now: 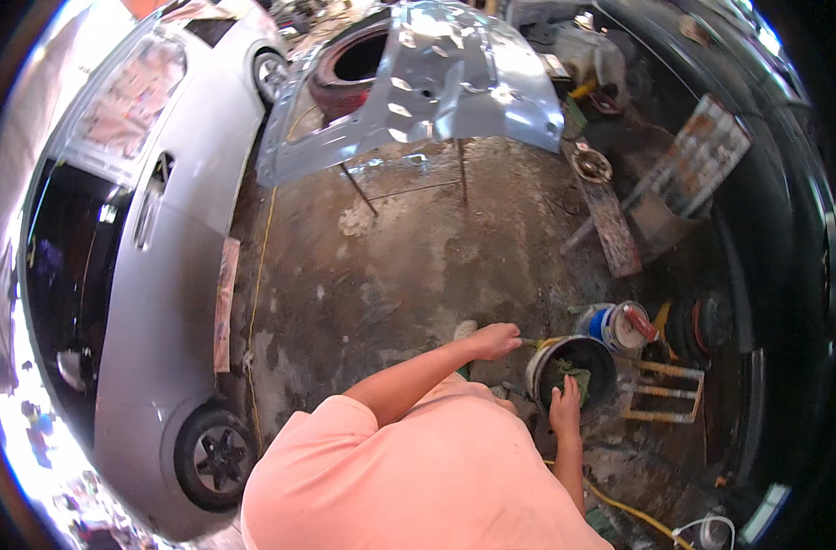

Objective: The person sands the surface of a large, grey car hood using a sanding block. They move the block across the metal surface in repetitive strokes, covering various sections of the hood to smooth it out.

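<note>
My left hand point(497, 341) is closed at the left rim of a round bucket point(533, 370). A thin yellowish piece sticks out from its fingers toward the rim; what it belongs to, I cannot make out. Over the near side of the bucket reaches my right hand point(565, 405), fingers stretched forward and slightly apart. Beside those fingertips, against the bucket's dark inside, is a crumpled green cloth point(580, 376). Whether the fingers touch it is hard to tell.
White-and-blue pails point(627, 328) and a rusty metal frame point(661, 417) stand right of the bucket. A silver car point(184, 275) lines the left, a dark car point(785, 211) the right. Ahead, a grey body panel point(427, 101) rests on a stand. A yellow hose point(620, 502) crosses the floor.
</note>
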{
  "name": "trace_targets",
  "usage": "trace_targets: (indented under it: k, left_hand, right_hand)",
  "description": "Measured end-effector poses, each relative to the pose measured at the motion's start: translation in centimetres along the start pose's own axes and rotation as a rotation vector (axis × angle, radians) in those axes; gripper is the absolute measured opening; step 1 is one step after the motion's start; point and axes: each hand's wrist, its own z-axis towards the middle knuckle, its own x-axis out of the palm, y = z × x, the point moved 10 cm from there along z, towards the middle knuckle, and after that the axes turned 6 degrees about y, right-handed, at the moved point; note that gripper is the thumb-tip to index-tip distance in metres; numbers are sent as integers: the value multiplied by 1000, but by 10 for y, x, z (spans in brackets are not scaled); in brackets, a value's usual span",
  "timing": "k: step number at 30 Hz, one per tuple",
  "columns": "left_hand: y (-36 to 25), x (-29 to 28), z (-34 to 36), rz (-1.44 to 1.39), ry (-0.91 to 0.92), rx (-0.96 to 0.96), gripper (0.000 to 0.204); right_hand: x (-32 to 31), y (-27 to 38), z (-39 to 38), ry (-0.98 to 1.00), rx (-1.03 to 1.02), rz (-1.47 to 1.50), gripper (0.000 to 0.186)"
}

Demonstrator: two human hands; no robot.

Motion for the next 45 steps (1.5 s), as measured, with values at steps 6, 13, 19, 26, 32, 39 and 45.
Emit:
trace_targets:
  k: [6, 13, 19, 26, 32, 39, 45]
  left_hand:
    - [143, -55, -132, -53, -253, -312, 46]
    - [400, -41, -322, -71, -372, -733, 39]
    - [559, 18, -468, -147, -106, -800, 38]
    - [664, -55, -579, -482, -407, -922, 44]
    - [693, -186, -575, -986, -742, -739, 31]
    - [741, -325, -563, -957, -679, -707, 38]
    - [859, -337, -634, -1067, -527, -877, 34]
  right_hand:
    - [4, 16, -2, -13, 40, 46, 54]
    - [12, 45, -26, -144, 192, 60, 82]
    - [44, 125, -22, -407, 237, -223, 87]
    - [241, 329, 56, -61, -139, -179, 68]
    - [435, 343, 105, 405, 42, -323, 62]
    - [607, 273, 187, 787, -302, -938, 31]
    - [651, 367, 291, 582, -189, -758, 30]
